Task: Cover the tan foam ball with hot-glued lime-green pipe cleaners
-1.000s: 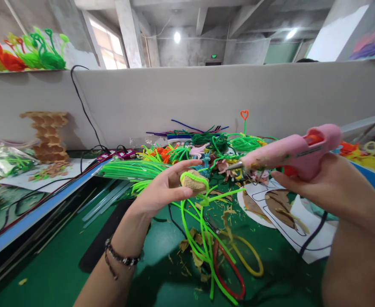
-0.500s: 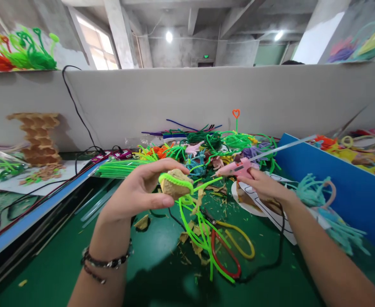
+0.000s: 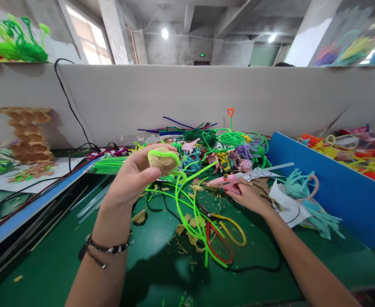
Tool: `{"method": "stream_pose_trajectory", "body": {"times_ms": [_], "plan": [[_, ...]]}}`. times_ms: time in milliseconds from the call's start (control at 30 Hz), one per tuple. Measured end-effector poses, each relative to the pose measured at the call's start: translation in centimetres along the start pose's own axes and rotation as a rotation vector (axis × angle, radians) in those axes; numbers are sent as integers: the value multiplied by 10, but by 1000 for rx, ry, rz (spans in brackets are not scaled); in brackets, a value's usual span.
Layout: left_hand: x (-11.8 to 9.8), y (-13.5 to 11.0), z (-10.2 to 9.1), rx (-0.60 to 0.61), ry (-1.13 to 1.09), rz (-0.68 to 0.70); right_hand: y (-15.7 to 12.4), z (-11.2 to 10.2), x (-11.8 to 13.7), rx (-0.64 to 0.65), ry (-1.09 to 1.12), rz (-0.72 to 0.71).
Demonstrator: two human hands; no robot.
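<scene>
Bright green fuzzy stem (image 3: 164,152) bent along the upper edge of a rough tan lump (image 3: 163,164); lump sits in the left hand (image 3: 130,177), raised above the green table (image 3: 59,266), left of centre. Left thumb below, fingers behind: a pinch on the lump, near face left open to view. Right hand (image 3: 252,198) low on the other side, closed round a pink glue gun (image 3: 229,183), nozzle pointing toward the lump but well apart from it. Whether the gun rests on the table or hangs in the grip, cannot tell; finger on trigger, cannot tell either. Longer green stems (image 3: 190,233) trail below the lump and lie across the scissors (image 3: 209,215). Judgement on handling: best to hold the lump steady and pinch at its side, so the bent stem stays seated against the edge and fingertips clear of any hot glue. Keep the nozzle turned from the left hand and off the paper (image 3: 288,207). Trailing stems could snag in the scissor loops; lift them free gently. Give the black cable (image 3: 258,269) slack; a tug might swing the gun.
</scene>
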State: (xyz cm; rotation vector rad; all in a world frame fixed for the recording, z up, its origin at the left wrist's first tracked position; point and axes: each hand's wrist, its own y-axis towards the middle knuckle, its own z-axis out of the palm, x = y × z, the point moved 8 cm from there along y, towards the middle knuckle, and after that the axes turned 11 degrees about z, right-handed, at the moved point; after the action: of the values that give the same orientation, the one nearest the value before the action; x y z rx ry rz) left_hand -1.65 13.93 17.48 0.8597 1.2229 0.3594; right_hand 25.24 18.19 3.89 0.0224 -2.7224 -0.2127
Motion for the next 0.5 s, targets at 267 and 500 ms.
{"method": "stream_pose_trajectory", "body": {"times_ms": [267, 500], "plan": [[5, 2, -1, -108, -27, -19, -12, -14, 4, 0, -73, -42], [9, 1, 2, -56, -84, -12, -13, -11, 13, 24, -136, -68]]}}
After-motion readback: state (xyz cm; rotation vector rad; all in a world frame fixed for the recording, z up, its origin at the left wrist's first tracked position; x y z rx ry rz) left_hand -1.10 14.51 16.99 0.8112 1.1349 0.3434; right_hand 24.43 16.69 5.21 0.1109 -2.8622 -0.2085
